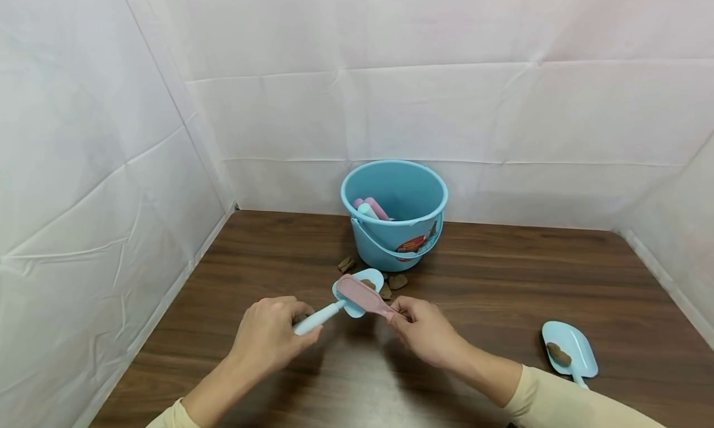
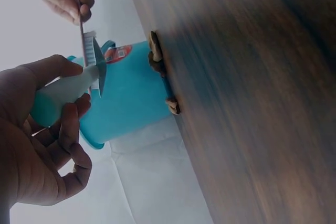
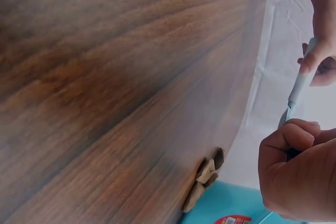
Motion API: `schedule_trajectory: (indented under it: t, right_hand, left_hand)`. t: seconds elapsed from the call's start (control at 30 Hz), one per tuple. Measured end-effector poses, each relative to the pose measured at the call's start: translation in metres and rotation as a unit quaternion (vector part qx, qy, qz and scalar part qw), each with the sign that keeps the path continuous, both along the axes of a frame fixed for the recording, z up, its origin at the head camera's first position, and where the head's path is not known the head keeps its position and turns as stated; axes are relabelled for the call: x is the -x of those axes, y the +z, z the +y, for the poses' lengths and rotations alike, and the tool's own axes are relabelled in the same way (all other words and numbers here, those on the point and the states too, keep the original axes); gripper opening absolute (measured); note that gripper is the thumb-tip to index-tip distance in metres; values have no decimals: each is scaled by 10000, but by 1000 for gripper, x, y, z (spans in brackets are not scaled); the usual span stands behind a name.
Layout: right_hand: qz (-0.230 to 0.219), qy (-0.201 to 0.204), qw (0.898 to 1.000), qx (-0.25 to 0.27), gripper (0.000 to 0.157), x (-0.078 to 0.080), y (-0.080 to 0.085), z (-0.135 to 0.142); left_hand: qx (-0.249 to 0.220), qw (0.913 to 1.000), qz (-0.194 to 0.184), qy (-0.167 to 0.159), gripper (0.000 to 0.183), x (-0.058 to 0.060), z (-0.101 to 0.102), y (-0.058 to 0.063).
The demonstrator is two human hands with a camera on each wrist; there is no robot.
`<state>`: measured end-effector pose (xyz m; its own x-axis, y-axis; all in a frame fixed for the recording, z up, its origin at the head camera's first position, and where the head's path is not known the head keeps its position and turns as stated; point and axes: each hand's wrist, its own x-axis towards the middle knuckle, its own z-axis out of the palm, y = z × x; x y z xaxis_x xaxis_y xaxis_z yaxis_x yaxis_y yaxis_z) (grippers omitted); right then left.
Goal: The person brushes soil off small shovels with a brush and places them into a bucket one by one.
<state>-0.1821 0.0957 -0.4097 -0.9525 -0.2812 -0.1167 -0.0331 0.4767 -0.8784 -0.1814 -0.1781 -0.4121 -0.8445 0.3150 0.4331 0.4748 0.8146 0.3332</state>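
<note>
My left hand (image 1: pixel 268 329) grips the thick handle of a small light blue scoop (image 1: pixel 318 318). The scoop's pan is held above the table and carries a brown, flat piece (image 1: pixel 369 283). From the other side, my right hand (image 1: pixel 426 329) pinches the thin handle of a pink brush (image 1: pixel 361 293), its head lying across the pan. White bristles (image 2: pixel 90 51) face the pan in the left wrist view. Just beyond, several brown pieces (image 1: pixel 398 282) lie on the table at the foot of a light blue bucket (image 1: pixel 379 253).
Pink and pale blue handles (image 1: pixel 377 209) rest inside the bucket, whose carrying handle (image 1: pixel 390 253) hangs at the front. A second light blue scoop (image 1: pixel 580 344) lies at the right with a brown piece (image 1: pixel 558 354) on it. White sheets (image 1: pixel 424 112) enclose the wooden table (image 1: pixel 502 273).
</note>
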Motion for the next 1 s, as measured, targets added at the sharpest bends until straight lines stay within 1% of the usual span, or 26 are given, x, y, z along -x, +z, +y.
schedule_trajectory:
  t: [0.2, 0.27, 0.3, 0.37, 0.4, 0.47, 0.53, 0.57, 0.6, 0.67, 0.77, 0.83, 0.9, 0.93, 1.0]
  right_hand:
    - [228, -377, 9983, -386, 13, 4, 0, 0]
    - [212, -331, 9989, -267, 14, 3, -1, -2]
    - [157, -234, 9995, -107, 14, 1, -1, -4]
    - [-130, 61, 9991, 393, 15, -3, -2, -8]
    - [-351, 234, 9966, 706, 16, -6, -2, -10]
    - [-814, 505, 9876, 1242, 17, -11, -2, -13]
    - [-1120, 591, 9801, 1528, 17, -14, -2, -15]
    - [-1186, 557, 9786, 1585, 17, -14, -2, -15]
    - [-1179, 506, 9794, 1558, 17, -13, -2, -14]
    - [-1000, 349, 9851, 1354, 17, -9, -4, -11]
    - [-557, 9, 9953, 797, 17, 0, -5, -5]
    - [-351, -134, 9982, 475, 17, 3, -6, -3]
    - [-221, -231, 9991, 281, 17, 5, -6, -2]
    - [-166, -231, 9993, 245, 17, 5, -6, -2]
    - [-211, -135, 9988, 427, 17, 3, -5, -3]
  left_hand:
    - [31, 10000, 28, -20, 19, 2, 1, -2]
    - [31, 10000, -1, 6, 19, 2, 1, -2]
    - [32, 10000, -6, 29, 19, 3, 1, -2]
    - [34, 10000, -27, 89, 19, 3, 1, -2]
    - [44, 9999, -24, 112, 19, 4, 2, -2]
    - [66, 9999, -36, 132, 20, 4, 2, -1]
    - [98, 9999, -34, 138, 20, 4, 3, -1]
    - [114, 9998, -22, 129, 20, 4, 3, 0]
    - [123, 9999, -12, 118, 20, 3, 3, 0]
    - [125, 9998, 20, 126, 20, 3, 3, 0]
    - [144, 9998, 51, 159, 19, 2, 2, -1]
    - [178, 9997, 29, 181, 18, 2, 2, -2]
    - [210, 9996, 1, 196, 18, 1, 1, -3]
    - [213, 9996, 1, 204, 18, 1, 1, -3]
    - [192, 9996, 7, 213, 18, 1, 1, -3]
